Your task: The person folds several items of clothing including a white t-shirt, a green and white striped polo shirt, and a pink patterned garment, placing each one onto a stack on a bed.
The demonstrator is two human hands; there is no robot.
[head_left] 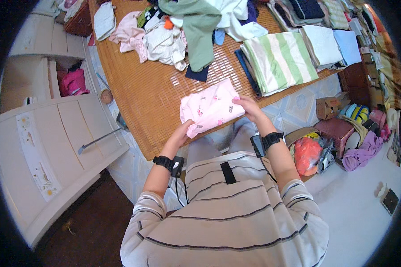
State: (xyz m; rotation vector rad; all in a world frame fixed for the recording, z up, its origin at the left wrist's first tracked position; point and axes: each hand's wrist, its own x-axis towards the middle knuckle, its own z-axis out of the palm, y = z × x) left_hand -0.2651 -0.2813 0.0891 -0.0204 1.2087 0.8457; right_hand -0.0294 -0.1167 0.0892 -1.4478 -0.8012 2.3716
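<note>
A folded pink printed garment (212, 106) lies at the near edge of the bamboo-mat table top (137, 100). My left hand (183, 130) grips its near left corner, the thumb on top. At the right end, my right hand (249, 106) pinches its edge in the same way. The fingers beneath the cloth are hidden. Just right of the garment sits a green-and-white striped folded cloth (280, 61) on top of other folded pieces. Beyond it, a sage-green garment (200, 40) hangs down from a loose heap of clothes.
White (320, 45) and light blue folded cloths (347, 46) stand at the table's right. A crumpled white garment (165, 43) and a pink one (130, 31) lie at the far left. Left of the table is a cabinet (63, 133); cardboard boxes (327, 106) and bags stand on the right.
</note>
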